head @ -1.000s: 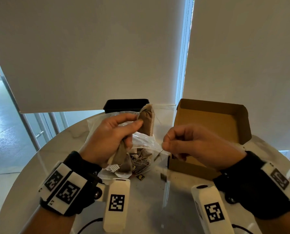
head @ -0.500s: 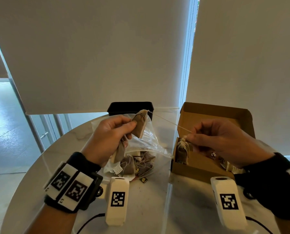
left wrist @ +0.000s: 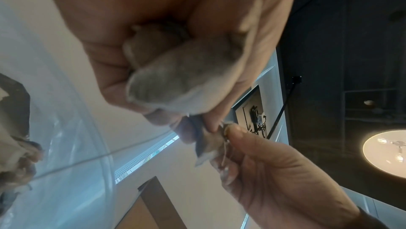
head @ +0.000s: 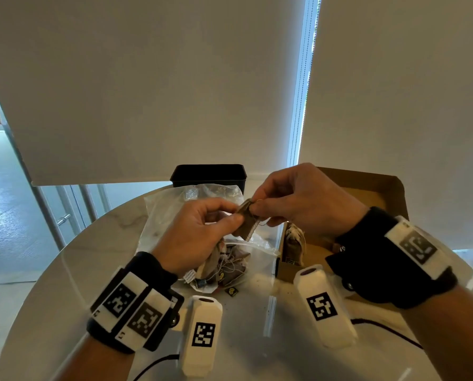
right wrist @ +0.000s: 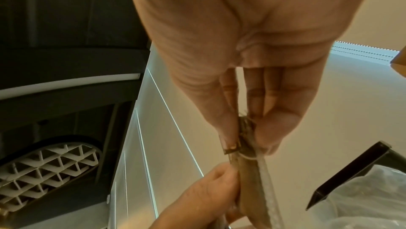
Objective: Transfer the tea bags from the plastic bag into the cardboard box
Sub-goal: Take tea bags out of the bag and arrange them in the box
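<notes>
Pinching one tea bag (head: 245, 221) between left hand (head: 199, 235) and right hand (head: 304, 204), both closed on it, above the plastic bag (head: 180, 215); left also grips more bags. Cardboard box (head: 378, 193) sits right on the surface (head: 257, 339), some bags inside. Risk: strings look tangled, so pulling could snap one or drag bags out.

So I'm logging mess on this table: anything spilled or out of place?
A small dark tag lies loose on the table, just outside the plastic bag. Strings on the tea bags inside the bag look tangled. Both hands pinch one tea bag above it.
</notes>
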Tool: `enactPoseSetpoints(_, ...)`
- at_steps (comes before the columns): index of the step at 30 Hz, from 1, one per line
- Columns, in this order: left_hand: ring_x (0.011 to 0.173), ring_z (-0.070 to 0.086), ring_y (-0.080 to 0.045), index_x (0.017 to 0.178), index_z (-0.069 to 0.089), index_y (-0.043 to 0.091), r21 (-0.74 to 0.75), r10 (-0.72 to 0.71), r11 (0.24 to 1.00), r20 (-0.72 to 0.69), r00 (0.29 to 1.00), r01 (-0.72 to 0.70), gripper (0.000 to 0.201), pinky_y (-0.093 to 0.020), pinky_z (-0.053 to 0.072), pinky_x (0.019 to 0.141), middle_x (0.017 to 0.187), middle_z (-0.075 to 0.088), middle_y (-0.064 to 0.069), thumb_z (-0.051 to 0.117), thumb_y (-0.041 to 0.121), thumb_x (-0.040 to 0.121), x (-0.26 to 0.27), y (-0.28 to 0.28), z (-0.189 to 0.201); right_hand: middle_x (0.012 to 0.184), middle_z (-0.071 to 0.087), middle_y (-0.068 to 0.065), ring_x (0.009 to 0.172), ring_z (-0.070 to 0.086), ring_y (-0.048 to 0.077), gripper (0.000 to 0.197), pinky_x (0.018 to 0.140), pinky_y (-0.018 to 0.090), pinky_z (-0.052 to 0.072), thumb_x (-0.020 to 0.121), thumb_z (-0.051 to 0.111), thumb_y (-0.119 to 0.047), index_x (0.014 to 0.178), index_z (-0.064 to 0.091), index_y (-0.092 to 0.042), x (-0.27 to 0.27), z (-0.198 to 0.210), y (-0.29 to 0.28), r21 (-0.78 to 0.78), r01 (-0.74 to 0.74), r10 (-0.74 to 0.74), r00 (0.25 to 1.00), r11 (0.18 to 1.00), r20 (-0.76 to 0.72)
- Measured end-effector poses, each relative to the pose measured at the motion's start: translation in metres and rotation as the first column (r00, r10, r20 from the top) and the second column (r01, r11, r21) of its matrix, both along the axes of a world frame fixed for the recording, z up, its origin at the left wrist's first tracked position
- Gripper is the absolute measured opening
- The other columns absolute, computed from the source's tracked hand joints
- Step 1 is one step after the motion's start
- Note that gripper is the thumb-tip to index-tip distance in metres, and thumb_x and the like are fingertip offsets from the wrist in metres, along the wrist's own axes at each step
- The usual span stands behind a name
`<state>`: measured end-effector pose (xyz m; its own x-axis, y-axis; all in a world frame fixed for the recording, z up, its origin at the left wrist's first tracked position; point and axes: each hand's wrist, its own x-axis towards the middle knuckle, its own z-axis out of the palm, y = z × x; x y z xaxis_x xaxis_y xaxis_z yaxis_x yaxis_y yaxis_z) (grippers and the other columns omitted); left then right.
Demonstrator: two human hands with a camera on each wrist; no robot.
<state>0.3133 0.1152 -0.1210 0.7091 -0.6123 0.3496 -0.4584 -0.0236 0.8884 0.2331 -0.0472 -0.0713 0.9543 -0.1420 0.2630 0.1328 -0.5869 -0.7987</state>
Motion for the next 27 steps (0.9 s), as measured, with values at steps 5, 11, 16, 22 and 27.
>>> enactPoseSetpoints(5,0.072,0.069,-0.014,0.091,0.069,0.023,0.049,-0.025,0.999,0.069,0.997,0.022,0.011,-0.024,0.054,0.071,0.08,0.074,-0.004,0.062,0.017,0.087,-0.003,-0.005,-0.004,0.076,0.074,0.008,0.065,0.071,0.015,0.011,0.062,0.022,0.058,0.081,0.072,-0.007,0.088,0.065,-0.011,-0.005,0.007,-0.007,0.028,0.011,-0.01,0.999,1.0,-0.034)
enactPoseSetpoints(11,0.064,0.065,-0.007,0.089,0.07,0.021,0.06,0.036,0.997,0.068,0.997,-0.04,0.006,-0.02,0.052,0.066,0.071,0.07,0.0,0.066,0.022,0.084,0.005,0.001,-0.008,0.077,0.074,0.005,0.067,0.068,0.014,0.011,0.064,0.023,0.056,0.081,0.073,-0.006,0.091,0.071,-0.011,-0.009,0.005,-0.039,-0.133,0.11,-0.127,0.983,0.985,-0.13)
enactPoseSetpoints(16,0.056,0.059,-0.002,0.087,0.07,0.018,0.033,0.083,0.996,0.038,0.996,-0.084,0.006,-0.014,0.047,0.055,0.066,0.067,-0.002,0.067,0.021,0.084,0.009,0.005,-0.005,0.082,0.07,-0.003,0.075,0.065,0.011,0.01,0.065,0.022,0.051,0.083,0.072,-0.014,0.082,0.069,-0.024,0.003,-0.016,-0.056,-0.385,0.16,-0.28,0.919,0.909,-0.278)
enactPoseSetpoints(22,0.059,0.059,-0.007,0.087,0.07,0.018,0.04,0.085,0.995,0.038,0.996,-0.087,0.006,-0.016,0.05,0.057,0.068,0.067,-0.005,0.067,0.022,0.084,0.009,0.005,-0.006,0.081,0.065,-0.005,0.072,0.06,0.008,0.013,0.054,0.017,0.041,0.084,0.07,-0.015,0.078,0.066,-0.026,0.021,-0.031,-0.053,-0.499,0.15,-0.372,0.846,0.853,-0.381)
enactPoseSetpoints(27,0.057,0.056,-0.009,0.087,0.07,0.016,0.037,0.086,0.995,0.039,0.996,-0.088,0.007,-0.017,0.049,0.057,0.068,0.067,-0.008,0.066,0.022,0.084,0.009,0.006,-0.004,0.073,0.063,-0.002,0.061,0.058,0.009,0.009,0.044,0.015,0.039,0.084,0.069,-0.011,0.085,0.068,-0.02,0.029,-0.034,-0.049,-0.502,0.116,-0.37,0.817,0.857,-0.442)
